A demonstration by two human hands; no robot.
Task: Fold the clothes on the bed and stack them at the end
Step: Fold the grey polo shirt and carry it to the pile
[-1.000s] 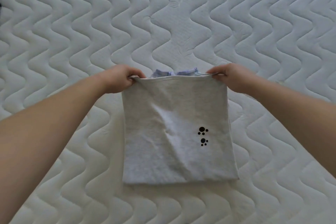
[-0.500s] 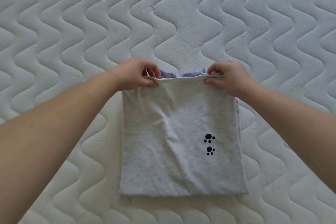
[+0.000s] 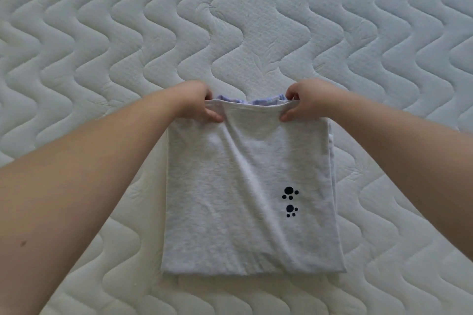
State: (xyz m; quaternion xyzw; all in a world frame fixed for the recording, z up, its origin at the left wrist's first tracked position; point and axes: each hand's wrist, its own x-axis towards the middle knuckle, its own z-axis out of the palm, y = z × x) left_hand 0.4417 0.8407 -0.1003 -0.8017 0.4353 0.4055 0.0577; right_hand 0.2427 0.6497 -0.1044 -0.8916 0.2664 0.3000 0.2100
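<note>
A light grey garment with two small black paw prints lies folded into a rectangle on the bed, its near edge towards me. My left hand pinches its far left corner. My right hand pinches the far edge right of the middle. The far edge is lifted slightly between the two hands. Just behind that edge a strip of pale blue checked fabric peeks out from beneath the grey garment.
The white quilted mattress with a wavy stitched pattern fills the whole view around the garment. My bare forearms reach in from the lower left and lower right.
Both hands have moved inward along the garment's far edge, closer together. The view has shifted forward, so the garment sits lower and closer in the frame.
</note>
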